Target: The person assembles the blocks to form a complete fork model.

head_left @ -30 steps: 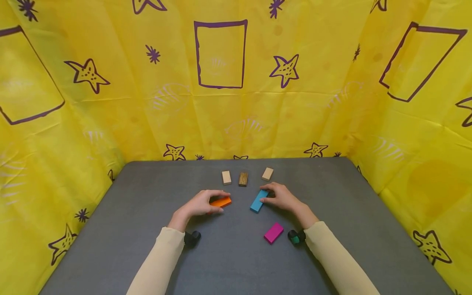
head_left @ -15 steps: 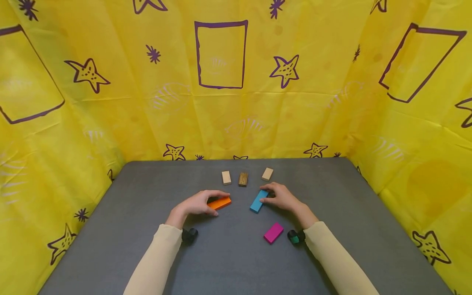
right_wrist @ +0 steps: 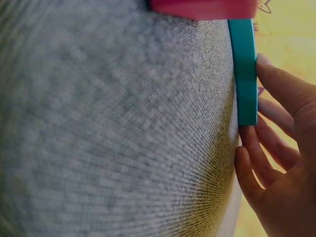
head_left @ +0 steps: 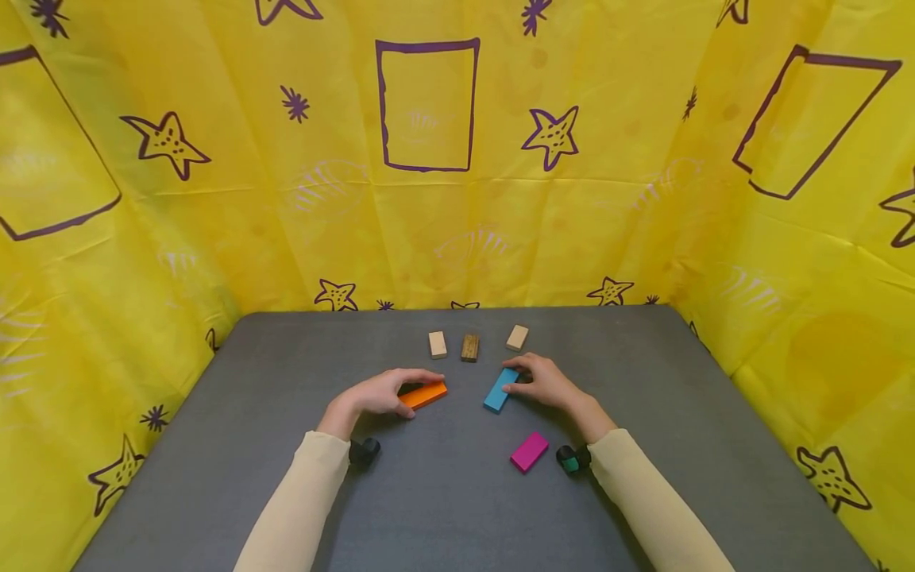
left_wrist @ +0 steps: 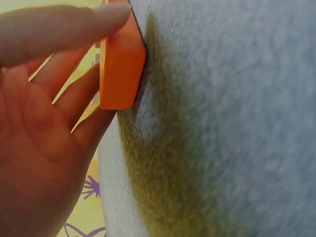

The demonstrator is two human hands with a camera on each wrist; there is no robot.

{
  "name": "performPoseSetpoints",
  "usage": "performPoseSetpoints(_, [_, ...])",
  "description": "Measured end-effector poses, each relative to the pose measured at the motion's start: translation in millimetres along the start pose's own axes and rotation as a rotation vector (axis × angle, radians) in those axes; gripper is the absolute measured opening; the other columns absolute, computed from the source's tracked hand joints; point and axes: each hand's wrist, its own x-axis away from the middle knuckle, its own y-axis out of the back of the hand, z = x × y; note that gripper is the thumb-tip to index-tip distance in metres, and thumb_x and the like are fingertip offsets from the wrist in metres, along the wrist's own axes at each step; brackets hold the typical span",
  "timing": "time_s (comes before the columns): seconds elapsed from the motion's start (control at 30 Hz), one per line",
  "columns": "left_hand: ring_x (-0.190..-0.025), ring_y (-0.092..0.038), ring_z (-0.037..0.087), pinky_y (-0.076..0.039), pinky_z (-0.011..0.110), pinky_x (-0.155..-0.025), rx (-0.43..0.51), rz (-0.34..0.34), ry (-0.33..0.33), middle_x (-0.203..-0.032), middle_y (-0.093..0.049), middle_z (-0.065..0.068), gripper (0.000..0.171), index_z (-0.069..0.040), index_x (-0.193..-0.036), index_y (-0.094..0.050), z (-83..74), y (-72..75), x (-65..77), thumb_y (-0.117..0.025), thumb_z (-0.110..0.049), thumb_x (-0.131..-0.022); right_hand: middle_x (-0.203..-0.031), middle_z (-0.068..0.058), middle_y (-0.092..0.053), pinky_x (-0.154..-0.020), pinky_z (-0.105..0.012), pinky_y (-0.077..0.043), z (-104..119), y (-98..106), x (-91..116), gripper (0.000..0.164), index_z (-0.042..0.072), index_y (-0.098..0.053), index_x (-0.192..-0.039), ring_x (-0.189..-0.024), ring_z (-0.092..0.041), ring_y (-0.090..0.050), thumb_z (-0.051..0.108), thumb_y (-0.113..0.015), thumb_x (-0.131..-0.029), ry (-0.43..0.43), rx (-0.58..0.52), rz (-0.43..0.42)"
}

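An orange block [head_left: 427,394] lies slanted on the grey table. My left hand [head_left: 379,395] pinches it, thumb on the near side and fingers reaching along the far side. The left wrist view shows the thumb across the orange block [left_wrist: 121,74], with the fingers behind it. To the right, my right hand [head_left: 545,383] holds a blue block [head_left: 497,394] by its far right part, thumb on the near face and fingertips at the far end. In the right wrist view the blue block [right_wrist: 246,74] stands out against the table, and the thumb touches its side.
A magenta block [head_left: 529,453] lies nearer the person, left of the right wrist camera [head_left: 570,459]. Farther back are two pale wooden blocks [head_left: 438,345] and a darker brown one [head_left: 469,348]. A yellow patterned cloth [head_left: 429,222] encloses the table [head_left: 443,508].
My left hand has slid slightly left along the orange block, its thumb moving left and uncovering more of the near side. The right hand and the blue block have stayed put.
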Motion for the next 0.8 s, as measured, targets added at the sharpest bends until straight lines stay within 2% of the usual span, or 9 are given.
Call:
performPoseSetpoints(0.23, [-0.127, -0.038, 0.02, -0.027, 0.05, -0.111, 0.002, 0.106, -0.064, -0.147, -0.04, -0.009, 0.08, -0.031, -0.143, -0.042, 0.2, 10.8, 1.4, -0.062, 0.006, -0.076, -0.12, -0.01, -0.06, -0.094, -0.044, -0.047, -1, 0, 0, 0.049, 0.009, -0.061, -0.127, -0.107, -0.024, -0.056, 0.034, -0.07, -0.085, -0.001, 0.001, -0.005])
performPoseSetpoints(0.43, [-0.13, -0.034, 0.02, -0.023, 0.052, -0.113, -0.017, 0.196, -0.048, -0.151, -0.032, -0.01, 0.091, -0.033, -0.147, -0.034, -0.8, 16.8, 2.7, -0.061, 0.011, -0.072, -0.12, -0.009, -0.06, -0.094, -0.043, -0.047, -1, -1, 0, 0.05, 0.009, -0.06, -0.127, -0.107, -0.024, -0.056, 0.035, -0.07, -0.085, -0.002, 0.004, 0.003])
performPoseSetpoints(0.57, [-0.131, -0.032, 0.018, -0.022, 0.051, -0.114, -0.016, 0.216, -0.021, -0.151, -0.03, -0.013, 0.096, -0.037, -0.146, -0.033, -1.5, 18.5, 2.9, -0.06, 0.015, -0.07, -0.12, -0.01, -0.06, -0.094, -0.043, -0.047, 0, 0, 0, 0.05, 0.009, -0.06, -0.127, -0.108, -0.024, -0.056, 0.035, -0.07, -0.085, -0.007, -0.001, 0.006])
performPoseSetpoints(0.8, [-0.133, -0.033, 0.019, -0.021, 0.053, -0.114, -0.006, 0.189, -0.032, -0.15, -0.034, -0.012, 0.09, -0.034, -0.145, -0.037, -1.9, 17.4, 1.1, -0.062, 0.013, -0.073, -0.12, -0.01, -0.06, -0.094, -0.043, -0.047, 0, 1, 0, 0.049, 0.009, -0.06, -0.127, -0.108, -0.024, -0.056, 0.034, -0.07, -0.085, -0.001, 0.006, 0.0])
